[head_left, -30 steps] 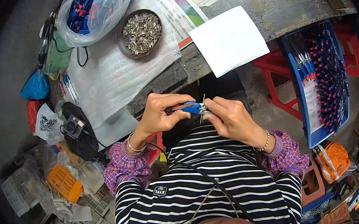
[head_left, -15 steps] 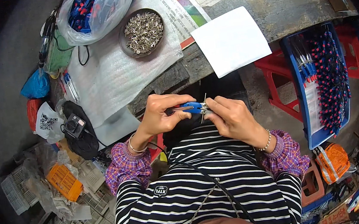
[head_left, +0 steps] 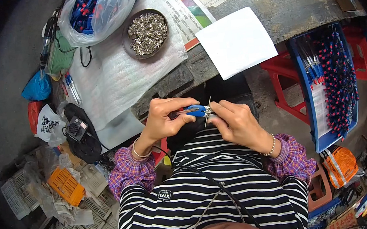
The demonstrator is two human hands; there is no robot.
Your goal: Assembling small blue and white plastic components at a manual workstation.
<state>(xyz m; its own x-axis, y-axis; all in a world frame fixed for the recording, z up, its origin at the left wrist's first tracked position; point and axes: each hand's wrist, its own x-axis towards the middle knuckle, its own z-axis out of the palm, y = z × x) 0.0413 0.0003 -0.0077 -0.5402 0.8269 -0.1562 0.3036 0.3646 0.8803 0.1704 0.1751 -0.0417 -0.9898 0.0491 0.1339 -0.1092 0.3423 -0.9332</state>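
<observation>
Between my hands is a small tool (head_left: 197, 110) with a blue-and-red handle and a bright metal head. A thin metal rod stands crosswise at its head. My left hand (head_left: 165, 117) is closed on the handle, thumb and forefinger on either side. The fingers of my right hand (head_left: 238, 121) are closed around the metal head, covering part of it. Both hands are above my lap, just in front of the table edge. Whether the right fingers also hold a small loose part cannot be made out.
A dark bowl (head_left: 126, 44) of small metal pins and a plastic bag (head_left: 115, 21) of blue-and-red parts sit on the table. White paper (head_left: 236, 43) overhangs its edge. At right, a blue tray (head_left: 323, 143) holds many similar tools beside red stools (head_left: 285, 89). Baskets (head_left: 66, 186) lie lower left.
Both hands keep their hold on the tool, at nearly the same place. The right fingers have shifted slightly at the metal head, and the rod's tilt differs a little.
</observation>
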